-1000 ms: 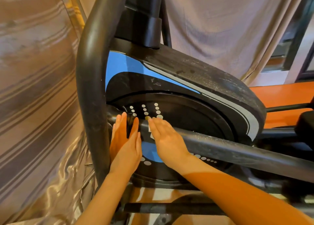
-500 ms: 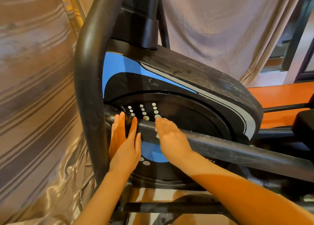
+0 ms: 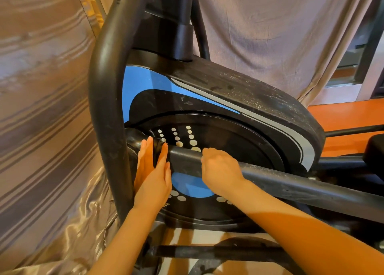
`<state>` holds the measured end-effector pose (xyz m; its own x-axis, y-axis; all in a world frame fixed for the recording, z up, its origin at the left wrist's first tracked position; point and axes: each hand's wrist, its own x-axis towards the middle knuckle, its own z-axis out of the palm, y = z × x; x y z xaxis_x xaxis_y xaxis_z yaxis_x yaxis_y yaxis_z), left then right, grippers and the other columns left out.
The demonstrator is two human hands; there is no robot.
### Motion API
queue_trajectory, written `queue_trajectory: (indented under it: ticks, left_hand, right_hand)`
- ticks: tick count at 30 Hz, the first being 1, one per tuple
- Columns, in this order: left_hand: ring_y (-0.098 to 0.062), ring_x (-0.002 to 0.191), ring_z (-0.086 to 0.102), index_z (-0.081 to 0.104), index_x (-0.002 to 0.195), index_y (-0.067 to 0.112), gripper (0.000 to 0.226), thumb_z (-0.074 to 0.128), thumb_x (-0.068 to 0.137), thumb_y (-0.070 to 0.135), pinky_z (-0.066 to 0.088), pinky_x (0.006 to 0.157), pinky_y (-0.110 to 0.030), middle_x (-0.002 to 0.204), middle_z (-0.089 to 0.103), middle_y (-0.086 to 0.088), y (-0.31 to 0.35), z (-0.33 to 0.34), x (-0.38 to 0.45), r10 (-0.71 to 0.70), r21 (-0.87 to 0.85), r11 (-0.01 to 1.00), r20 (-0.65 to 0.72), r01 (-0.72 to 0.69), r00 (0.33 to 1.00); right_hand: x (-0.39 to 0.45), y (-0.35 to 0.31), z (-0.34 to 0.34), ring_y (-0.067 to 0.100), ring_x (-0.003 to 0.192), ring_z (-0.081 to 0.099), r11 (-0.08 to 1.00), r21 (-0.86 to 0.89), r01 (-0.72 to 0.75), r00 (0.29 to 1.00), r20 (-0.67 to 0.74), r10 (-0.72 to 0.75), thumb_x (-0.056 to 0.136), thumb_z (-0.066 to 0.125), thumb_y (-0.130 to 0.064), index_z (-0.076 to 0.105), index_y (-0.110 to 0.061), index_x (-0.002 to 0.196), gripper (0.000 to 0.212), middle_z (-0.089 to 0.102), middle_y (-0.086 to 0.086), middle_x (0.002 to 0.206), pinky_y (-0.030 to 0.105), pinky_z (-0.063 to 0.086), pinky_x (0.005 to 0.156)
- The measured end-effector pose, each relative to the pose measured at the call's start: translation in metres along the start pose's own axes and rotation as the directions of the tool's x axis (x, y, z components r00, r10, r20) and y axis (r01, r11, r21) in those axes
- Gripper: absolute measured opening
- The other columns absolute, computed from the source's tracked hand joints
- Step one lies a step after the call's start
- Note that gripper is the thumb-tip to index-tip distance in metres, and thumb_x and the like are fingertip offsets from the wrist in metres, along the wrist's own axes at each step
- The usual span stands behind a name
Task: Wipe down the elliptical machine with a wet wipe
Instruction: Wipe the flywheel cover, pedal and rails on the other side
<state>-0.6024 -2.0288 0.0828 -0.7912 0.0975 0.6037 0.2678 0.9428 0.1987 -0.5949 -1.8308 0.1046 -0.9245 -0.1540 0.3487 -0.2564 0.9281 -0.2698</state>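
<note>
The black elliptical machine's housing [image 3: 259, 96], with blue and grey stripes, looks dusty on top. Its round flywheel disc [image 3: 234, 139] carries pale dots and a blue patch. A dusty black pedal bar [image 3: 301, 185] crosses the disc from the left joint down to the right. My left hand [image 3: 151, 177] lies flat and open against the bar's joint, fingers pointing up. My right hand [image 3: 220, 170] is curled over the top of the bar just right of it. No wet wipe shows; anything under my right palm is hidden.
A thick curved black upright tube [image 3: 104, 87] stands just left of my left hand. A shiny striped curtain [image 3: 41, 119] hangs close on the left and a grey curtain [image 3: 270, 35] behind the machine. Orange floor [image 3: 342, 112] shows at the right, and frame bars [image 3: 218, 252] run below.
My right hand has gone from flat against the bar to curled over its top, sliding a little to the right. My left hand has stayed on the joint.
</note>
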Motion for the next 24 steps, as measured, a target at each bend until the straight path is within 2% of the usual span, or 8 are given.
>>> queue_trajectory:
  ticks: [2, 3, 4, 6, 11, 15, 18, 24]
  left_hand:
    - [-0.009, 0.151, -0.012, 0.039, 0.151, 0.020, 0.050, 0.031, 0.104, 0.035, 0.005, 0.119, -0.033, 0.165, 0.008, -0.005, -0.002, 0.003, 0.000, 0.020, 0.028, 0.999, -0.011, -0.020, 1.000]
    - [-0.010, 0.151, -0.011, 0.040, 0.150, 0.019, 0.049, 0.033, 0.105, 0.035, 0.008, 0.119, -0.034, 0.165, 0.009, -0.006, -0.005, 0.005, 0.001, 0.026, 0.039, 0.999, -0.016, -0.025, 1.000]
    - [-0.010, 0.151, -0.011, 0.041, 0.150, 0.019, 0.050, 0.035, 0.102, 0.035, 0.010, 0.119, -0.036, 0.165, 0.010, -0.007, -0.006, 0.006, 0.001, 0.026, 0.046, 0.999, -0.019, -0.025, 0.999]
    - [-0.009, 0.151, -0.011, 0.042, 0.150, 0.017, 0.050, 0.037, 0.102, 0.033, 0.013, 0.119, -0.038, 0.164, 0.011, -0.007, -0.005, 0.006, 0.002, 0.022, 0.064, 0.998, -0.013, -0.021, 1.000]
    - [-0.028, 0.152, 0.003, 0.041, 0.149, 0.016, 0.048, 0.043, 0.103, 0.032, 0.002, 0.122, -0.041, 0.163, 0.013, -0.012, 0.015, 0.000, -0.001, -0.030, 0.174, 0.984, -0.025, 0.034, 0.999]
    - [-0.034, 0.147, 0.026, 0.043, 0.145, 0.008, 0.057, 0.045, 0.094, 0.036, 0.007, 0.122, -0.047, 0.155, 0.034, -0.019, 0.043, 0.007, -0.008, 0.187, 0.239, 0.955, -0.031, -0.174, 0.982]
    - [-0.032, 0.148, 0.026, 0.044, 0.145, 0.006, 0.057, 0.039, 0.097, 0.037, 0.016, 0.121, -0.047, 0.156, 0.034, -0.018, 0.066, 0.028, -0.018, 0.335, 0.189, 0.920, 0.070, -0.342, 0.940]
    - [-0.029, 0.151, 0.016, 0.035, 0.150, 0.005, 0.059, 0.038, 0.099, 0.035, 0.012, 0.122, -0.043, 0.160, 0.027, -0.017, 0.071, 0.054, -0.024, 0.325, 0.102, 0.939, 0.061, -0.330, 0.944]
  right_hand:
    - [0.009, -0.018, 0.015, 0.026, 0.098, 0.059, 0.988, 0.101, 0.114, 0.992, -0.055, -0.109, 0.088, 0.060, -0.009, 0.051, -0.006, 0.125, 0.038, 0.060, 0.011, 0.113, 0.030, 0.045, 0.074]
    - [0.011, -0.024, 0.022, 0.033, 0.111, 0.058, 0.978, 0.123, 0.170, 0.984, -0.071, -0.163, 0.085, 0.063, -0.004, 0.048, -0.001, 0.134, 0.052, 0.058, 0.017, 0.124, 0.036, 0.049, 0.089]
    - [0.010, -0.025, 0.027, 0.039, 0.125, 0.051, 0.970, 0.120, 0.213, 0.976, -0.079, -0.205, 0.082, 0.066, -0.002, 0.041, 0.003, 0.142, 0.065, 0.051, 0.022, 0.137, 0.043, 0.041, 0.106]
    - [-0.003, -0.017, 0.033, 0.036, 0.143, 0.030, 0.968, 0.057, 0.246, 0.967, -0.075, -0.242, 0.084, 0.066, -0.004, 0.027, 0.000, 0.150, 0.077, 0.032, 0.021, 0.154, 0.045, 0.023, 0.118]
    - [-0.057, 0.044, 0.043, 0.035, 0.142, 0.032, 0.983, -0.182, 0.026, 0.993, -0.112, -0.047, 0.096, 0.049, -0.042, 0.028, -0.003, 0.150, 0.070, 0.032, 0.019, 0.155, 0.046, 0.024, 0.119]
    - [-0.086, 0.085, 0.045, 0.037, 0.136, 0.042, 0.974, -0.166, -0.156, 0.980, -0.146, 0.132, 0.102, 0.006, -0.048, 0.032, -0.001, 0.146, 0.069, 0.042, 0.022, 0.148, 0.045, 0.025, 0.112]
    - [-0.081, 0.079, 0.043, 0.037, 0.128, 0.051, 0.969, -0.114, -0.218, 0.956, -0.227, 0.188, 0.101, 0.035, -0.039, 0.049, 0.002, 0.138, 0.057, 0.052, 0.022, 0.139, 0.045, 0.041, 0.108]
    - [-0.054, 0.059, 0.037, 0.028, 0.137, 0.042, 0.978, -0.199, 0.070, 0.976, -0.187, -0.108, 0.098, 0.025, -0.027, 0.045, -0.005, 0.142, 0.053, 0.044, 0.015, 0.148, 0.042, 0.033, 0.113]
